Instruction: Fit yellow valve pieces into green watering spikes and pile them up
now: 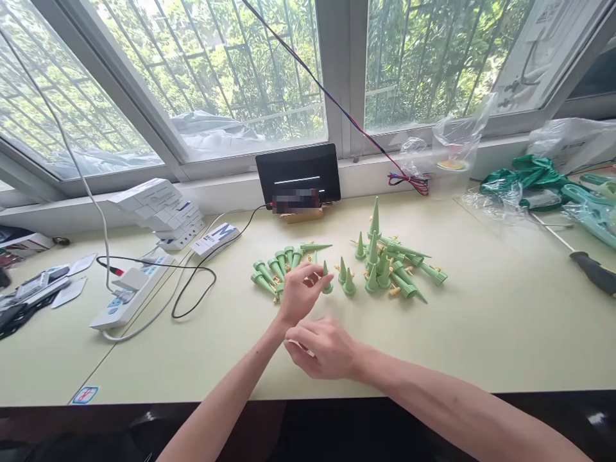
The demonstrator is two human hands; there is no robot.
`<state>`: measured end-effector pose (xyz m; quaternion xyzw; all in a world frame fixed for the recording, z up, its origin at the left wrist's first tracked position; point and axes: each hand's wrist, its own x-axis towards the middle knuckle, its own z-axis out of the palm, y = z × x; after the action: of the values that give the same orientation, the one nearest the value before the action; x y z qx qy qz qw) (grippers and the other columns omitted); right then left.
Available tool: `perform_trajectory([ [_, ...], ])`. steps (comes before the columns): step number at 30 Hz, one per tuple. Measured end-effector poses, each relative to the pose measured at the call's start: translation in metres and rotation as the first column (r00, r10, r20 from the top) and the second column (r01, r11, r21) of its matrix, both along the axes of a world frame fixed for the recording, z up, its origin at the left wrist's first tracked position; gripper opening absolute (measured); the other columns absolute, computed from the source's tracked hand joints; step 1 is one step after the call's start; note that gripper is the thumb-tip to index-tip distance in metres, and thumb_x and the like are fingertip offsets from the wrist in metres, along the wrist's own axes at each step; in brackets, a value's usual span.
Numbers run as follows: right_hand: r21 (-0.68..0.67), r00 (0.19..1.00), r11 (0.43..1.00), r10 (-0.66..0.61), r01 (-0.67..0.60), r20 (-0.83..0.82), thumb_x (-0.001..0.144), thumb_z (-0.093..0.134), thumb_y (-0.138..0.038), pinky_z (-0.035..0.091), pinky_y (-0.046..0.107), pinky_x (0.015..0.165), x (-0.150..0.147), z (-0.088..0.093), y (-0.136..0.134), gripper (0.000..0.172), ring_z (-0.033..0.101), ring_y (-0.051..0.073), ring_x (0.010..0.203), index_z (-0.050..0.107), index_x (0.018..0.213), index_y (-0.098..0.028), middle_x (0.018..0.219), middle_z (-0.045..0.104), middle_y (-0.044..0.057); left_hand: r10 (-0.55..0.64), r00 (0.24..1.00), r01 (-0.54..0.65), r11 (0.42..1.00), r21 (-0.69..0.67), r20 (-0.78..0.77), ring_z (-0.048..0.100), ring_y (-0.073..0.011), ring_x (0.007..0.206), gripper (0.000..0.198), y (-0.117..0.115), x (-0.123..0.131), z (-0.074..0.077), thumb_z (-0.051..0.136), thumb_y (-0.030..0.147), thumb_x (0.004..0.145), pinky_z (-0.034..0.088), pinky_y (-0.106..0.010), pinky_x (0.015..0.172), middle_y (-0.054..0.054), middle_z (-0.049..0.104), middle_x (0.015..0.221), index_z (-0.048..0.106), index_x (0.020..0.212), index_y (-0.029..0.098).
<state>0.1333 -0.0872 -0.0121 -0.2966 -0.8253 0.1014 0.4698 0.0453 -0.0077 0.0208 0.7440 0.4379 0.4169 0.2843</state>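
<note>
Right hand (323, 350) is nearest the camera, low over the worktop (481, 333), back of hand up, fingers (297, 335) curled inward. A pale bit shows at the fingertips; can't tell if it is something pinched. Left hand (299, 292) is just beyond, wrist crossing above the right hand's fingers. Its own fingers are loosely bent, tips at the near edge of the green cones (373, 260). Can't tell if they grip anything.

The cones sit mid-worktop, straight ahead of both hands, in three groups:
- a row lying flat side by side (269, 269), just left of the left hand
- several standing upright, tips up, in the middle, the tallest (375, 218) at the back
- more lying crossed (418, 266) on the right

Small yellow pieces (394, 290) are scattered among the cones, some close by the left fingertips.

A white power strip (126, 294) lies well to the left, with a black cable (195, 282) looping beside it. A stack of white boxes (158, 208) is behind that. A screwdriver (594, 271) with a black handle lies at the right edge.

A dark tablet (298, 170) leans on a wooden stand (303, 216) behind the cones, at the sill. A red-blue wire (411, 181) and a clear plastic bag (455, 147) are to its right. Bagged green parts (527, 176) are at far right. The window (216, 64) behind shows bars and foliage.
</note>
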Motion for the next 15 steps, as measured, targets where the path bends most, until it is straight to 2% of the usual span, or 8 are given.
perform_trajectory([
  [7, -0.031, 1.0, 1.0, 0.005, -0.004, 0.014, 0.097, 0.037, -0.024, 0.024, 0.026, 0.044, 0.0, -0.001, 0.003, 0.023, 0.042, 0.01, 0.045, 0.052, 0.079, -0.02, 0.059, 0.054, -0.002, 0.023, 0.997, -0.02, 0.999, 0.047, -0.069, 0.057, -0.0112, 0.06, 0.022, 0.004, 0.007, -0.02, 0.069, 0.039, 0.082, 0.049, -0.024, 0.053, -0.001, 0.061, 0.074, 0.065, 0.073, 0.019],
  [15, -0.053, 0.999, 0.999, 0.01, -0.009, 0.032, 0.097, 0.036, -0.024, 0.025, 0.025, 0.044, 0.0, -0.003, 0.004, 0.024, 0.042, 0.01, 0.047, 0.054, 0.083, -0.019, 0.062, 0.056, -0.001, -0.002, 0.999, 0.003, 1.0, 0.03, -0.032, 0.058, -0.012, 0.062, 0.025, 0.002, 0.01, -0.025, 0.071, 0.042, 0.081, 0.051, -0.024, 0.052, -0.001, 0.06, 0.073, 0.066, 0.075, 0.019],
])
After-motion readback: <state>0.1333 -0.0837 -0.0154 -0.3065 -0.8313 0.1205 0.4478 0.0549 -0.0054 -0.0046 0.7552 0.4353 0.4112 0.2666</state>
